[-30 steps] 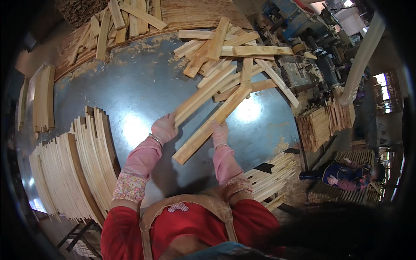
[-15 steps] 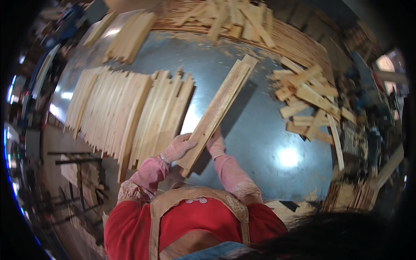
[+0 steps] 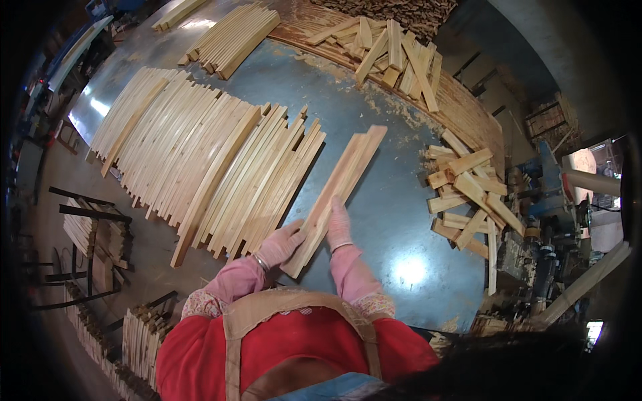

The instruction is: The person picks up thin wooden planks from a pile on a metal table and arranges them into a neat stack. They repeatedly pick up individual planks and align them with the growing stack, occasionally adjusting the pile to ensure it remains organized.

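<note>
Over a smooth blue-grey metal tabletop (image 3: 394,207), a pink-sleeved left hand (image 3: 281,246) and pink-sleeved right hand (image 3: 340,226) gripped two long, pale wooden strips (image 3: 344,171) from opposite sides; even pressure seemed best to keep their edges aligned.

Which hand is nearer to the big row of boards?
Left: the left hand is just right of the board row; the right hand is farther right, across the held boards.

worktop (image 3: 394,200) near edge: partly hidden behind red garment (image 3: 301,341) | brown stack (image 3: 394,12) beyond far edge: cut by picture top | machinery (image 3: 535,247) off right edge: parts too small to tell | held wood (image 3: 348,177): piece count unclear
</note>
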{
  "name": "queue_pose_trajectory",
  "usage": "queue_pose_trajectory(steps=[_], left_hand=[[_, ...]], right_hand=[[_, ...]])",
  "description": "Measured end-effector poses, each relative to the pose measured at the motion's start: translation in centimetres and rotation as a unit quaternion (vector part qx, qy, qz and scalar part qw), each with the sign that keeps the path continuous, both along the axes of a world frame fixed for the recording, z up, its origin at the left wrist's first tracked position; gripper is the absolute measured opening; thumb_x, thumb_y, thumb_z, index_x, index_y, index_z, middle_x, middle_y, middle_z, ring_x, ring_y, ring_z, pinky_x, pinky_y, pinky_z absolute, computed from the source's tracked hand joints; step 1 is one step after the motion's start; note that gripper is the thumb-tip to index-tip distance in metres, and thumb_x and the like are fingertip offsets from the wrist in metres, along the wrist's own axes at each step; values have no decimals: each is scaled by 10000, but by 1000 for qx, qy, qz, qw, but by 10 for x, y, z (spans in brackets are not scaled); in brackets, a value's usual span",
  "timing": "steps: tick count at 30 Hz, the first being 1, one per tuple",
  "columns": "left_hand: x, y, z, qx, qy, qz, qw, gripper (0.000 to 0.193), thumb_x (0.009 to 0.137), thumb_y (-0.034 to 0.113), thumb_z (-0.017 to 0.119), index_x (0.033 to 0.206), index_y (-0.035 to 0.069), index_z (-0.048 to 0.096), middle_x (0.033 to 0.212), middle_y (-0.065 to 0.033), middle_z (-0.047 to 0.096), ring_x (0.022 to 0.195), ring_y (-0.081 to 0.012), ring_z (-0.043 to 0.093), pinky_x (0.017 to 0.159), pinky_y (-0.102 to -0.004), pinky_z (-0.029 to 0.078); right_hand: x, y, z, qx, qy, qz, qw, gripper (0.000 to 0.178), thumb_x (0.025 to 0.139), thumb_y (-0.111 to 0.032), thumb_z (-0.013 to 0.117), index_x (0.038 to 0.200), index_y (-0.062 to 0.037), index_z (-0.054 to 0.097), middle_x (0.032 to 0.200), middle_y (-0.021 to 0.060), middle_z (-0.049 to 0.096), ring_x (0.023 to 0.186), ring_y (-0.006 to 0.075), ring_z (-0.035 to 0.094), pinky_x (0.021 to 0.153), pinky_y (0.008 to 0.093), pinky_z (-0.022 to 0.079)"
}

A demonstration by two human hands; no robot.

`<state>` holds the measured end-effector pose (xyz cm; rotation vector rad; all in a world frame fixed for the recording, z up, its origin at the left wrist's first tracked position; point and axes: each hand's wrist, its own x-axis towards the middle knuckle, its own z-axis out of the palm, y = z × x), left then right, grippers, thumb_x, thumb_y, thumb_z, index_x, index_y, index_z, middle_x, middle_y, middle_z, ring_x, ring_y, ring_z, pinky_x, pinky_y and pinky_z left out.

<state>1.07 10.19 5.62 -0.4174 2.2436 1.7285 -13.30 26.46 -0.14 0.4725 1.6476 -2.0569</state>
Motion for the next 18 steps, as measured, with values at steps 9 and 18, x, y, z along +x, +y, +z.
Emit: queue_pose_trajectory(steps=[9, 18], left_hand=[[4, -8, 29, -218, 148, 55, 963, 563, 998, 322, 704, 1465, 33, 580, 1410, -258, 642, 1212, -464, 659, 1050, -504, 535], [-13, -36, 58, -243, -102, 57, 963, 593, 978, 514, 703, 1303, 20, 671, 1158, -279, 742, 1106, -438, 716, 919, -517, 562]], right_hand=[[34, -65, -40, 363, 115, 412, 828, 490, 972, -321, 692, 1261, 70, 634, 1107, 303, 755, 1103, 462, 730, 863, 488, 591], [56, -55, 28, -56, 18, 137, 989, 471, 1092, -413, 604, 1368, -31, 620, 1008, 47, 717, 798, 202, 664, 697, 352, 566]])
